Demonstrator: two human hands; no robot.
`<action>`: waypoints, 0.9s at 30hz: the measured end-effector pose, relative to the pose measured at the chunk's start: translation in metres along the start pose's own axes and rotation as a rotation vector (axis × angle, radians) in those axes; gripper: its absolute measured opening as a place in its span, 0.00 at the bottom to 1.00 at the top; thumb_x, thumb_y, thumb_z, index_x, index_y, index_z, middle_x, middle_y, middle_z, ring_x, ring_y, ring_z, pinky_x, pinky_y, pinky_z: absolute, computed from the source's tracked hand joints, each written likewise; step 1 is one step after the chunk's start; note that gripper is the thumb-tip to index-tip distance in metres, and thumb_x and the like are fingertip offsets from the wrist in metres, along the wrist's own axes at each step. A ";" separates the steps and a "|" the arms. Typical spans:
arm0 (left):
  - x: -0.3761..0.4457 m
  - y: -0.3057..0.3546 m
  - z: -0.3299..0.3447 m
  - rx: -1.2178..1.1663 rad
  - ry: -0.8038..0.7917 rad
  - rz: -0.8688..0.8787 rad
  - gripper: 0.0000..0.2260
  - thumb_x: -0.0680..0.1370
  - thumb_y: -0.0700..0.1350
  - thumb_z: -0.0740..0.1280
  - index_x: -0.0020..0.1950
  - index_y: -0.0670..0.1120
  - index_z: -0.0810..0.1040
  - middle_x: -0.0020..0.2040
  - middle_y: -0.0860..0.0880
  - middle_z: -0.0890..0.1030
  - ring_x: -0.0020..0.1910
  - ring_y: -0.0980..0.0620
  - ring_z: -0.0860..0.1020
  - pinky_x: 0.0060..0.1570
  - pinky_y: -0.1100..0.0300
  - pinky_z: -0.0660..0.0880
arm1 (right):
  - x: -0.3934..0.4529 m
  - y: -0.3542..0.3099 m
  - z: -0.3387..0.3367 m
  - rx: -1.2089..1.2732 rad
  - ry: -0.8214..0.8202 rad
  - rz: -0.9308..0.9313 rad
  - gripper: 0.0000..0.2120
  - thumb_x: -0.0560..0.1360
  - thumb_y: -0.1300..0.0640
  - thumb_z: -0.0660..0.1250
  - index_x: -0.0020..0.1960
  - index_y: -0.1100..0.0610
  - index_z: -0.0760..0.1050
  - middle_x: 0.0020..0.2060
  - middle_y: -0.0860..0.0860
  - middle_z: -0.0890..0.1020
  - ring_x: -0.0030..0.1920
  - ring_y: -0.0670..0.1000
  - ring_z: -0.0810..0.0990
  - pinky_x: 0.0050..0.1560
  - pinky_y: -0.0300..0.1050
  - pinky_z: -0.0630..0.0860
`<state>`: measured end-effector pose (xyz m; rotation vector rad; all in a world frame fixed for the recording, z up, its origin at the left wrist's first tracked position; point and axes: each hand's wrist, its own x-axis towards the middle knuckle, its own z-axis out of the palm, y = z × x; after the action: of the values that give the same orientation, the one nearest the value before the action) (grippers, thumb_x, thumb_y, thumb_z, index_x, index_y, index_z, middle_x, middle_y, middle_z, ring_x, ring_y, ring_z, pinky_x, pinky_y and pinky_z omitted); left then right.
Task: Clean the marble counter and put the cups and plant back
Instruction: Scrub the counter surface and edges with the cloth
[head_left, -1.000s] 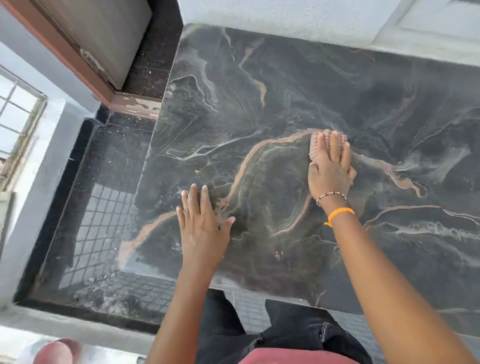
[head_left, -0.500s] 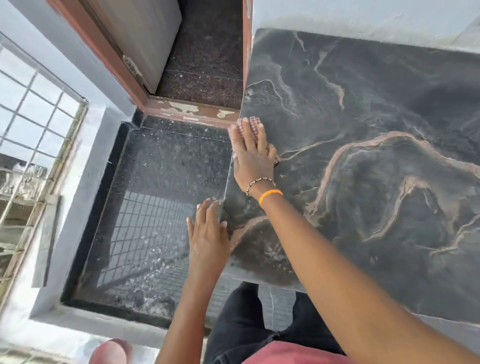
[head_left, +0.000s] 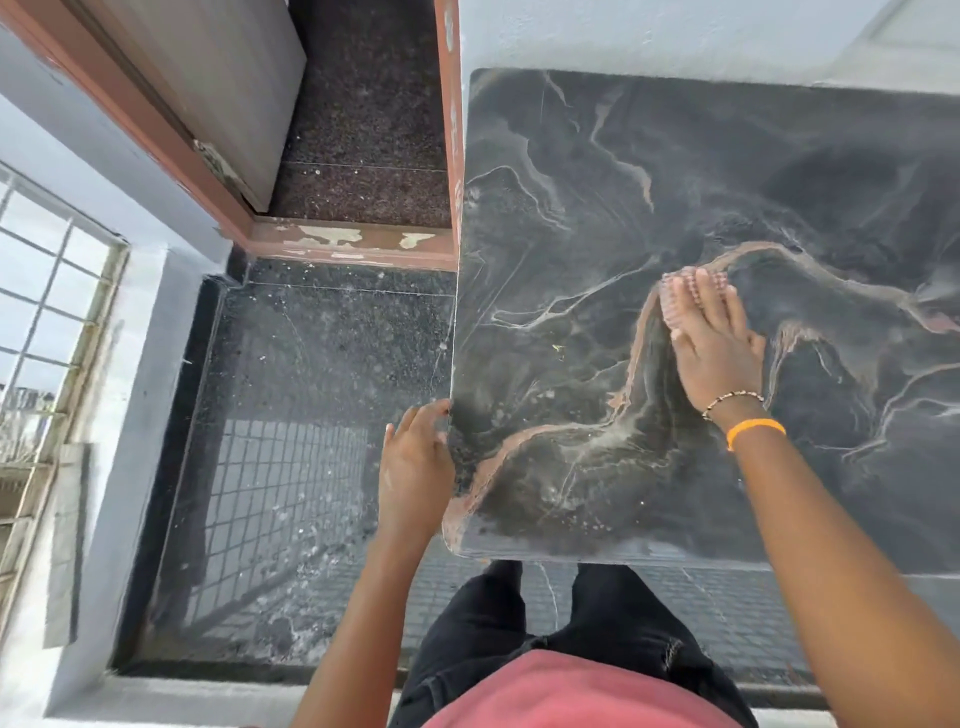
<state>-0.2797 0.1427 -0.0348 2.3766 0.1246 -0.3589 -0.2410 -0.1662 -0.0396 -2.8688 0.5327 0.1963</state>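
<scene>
- Two bare hands work at a dark marble desk (head_left: 675, 182), seen from above by a head camera.
- Desk: black-grey stone with pale and pinkish veins, dusty and smeared near its front left corner. Its back edge meets a pale wall.
- Right hand (head_left: 717, 343): laid flat, palm down, on the middle of the desk, fingers together. It presses a pink scrubber (head_left: 675, 301) against the stone; the scrubber shows past the fingertips. A bead bracelet and an orange band (head_left: 756, 430) circle the wrist.
- Left hand (head_left: 415, 467): at the desk's left edge near the front corner, fingers loosely spread, holding nothing; the fingertips touch the edge.
- Room: left of the desk lies a dark speckled floor (head_left: 322, 364) with grit and wet patches, reflecting a window grille. Beyond it is a reddish, paint-chipped threshold (head_left: 353, 241) with a grey door (head_left: 208, 78) standing open. A barred window (head_left: 47, 312) sits at far left.
- Person: black trousers and a pink top show at the bottom edge.
- Cups and plant: neither shows in this view.
- Change from half a second ago: the right hand and scrubber have moved from the desk's left edge back toward the middle. The left hand stays at the left edge.
</scene>
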 end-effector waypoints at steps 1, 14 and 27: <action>0.000 -0.001 -0.001 -0.021 -0.013 -0.002 0.20 0.76 0.31 0.56 0.65 0.46 0.73 0.60 0.47 0.78 0.54 0.52 0.76 0.56 0.64 0.71 | -0.006 0.008 -0.001 0.029 0.028 0.119 0.27 0.79 0.57 0.53 0.75 0.45 0.51 0.77 0.44 0.51 0.76 0.54 0.49 0.69 0.62 0.56; -0.021 -0.020 -0.007 -0.291 -0.075 -0.151 0.19 0.76 0.29 0.57 0.61 0.44 0.77 0.54 0.52 0.81 0.53 0.55 0.79 0.56 0.61 0.74 | -0.086 -0.188 0.055 0.096 -0.073 -0.370 0.29 0.74 0.58 0.54 0.74 0.46 0.55 0.77 0.46 0.54 0.76 0.57 0.51 0.65 0.58 0.62; -0.097 -0.022 0.010 -0.290 -0.038 -0.199 0.19 0.79 0.37 0.59 0.68 0.49 0.69 0.64 0.53 0.74 0.58 0.55 0.75 0.49 0.62 0.71 | -0.098 -0.009 0.026 -0.045 -0.029 -0.321 0.28 0.77 0.56 0.53 0.75 0.46 0.51 0.77 0.43 0.51 0.77 0.52 0.50 0.67 0.55 0.62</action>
<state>-0.3791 0.1529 -0.0281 2.0744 0.3722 -0.4472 -0.3304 -0.1191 -0.0469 -2.9377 0.0592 0.1973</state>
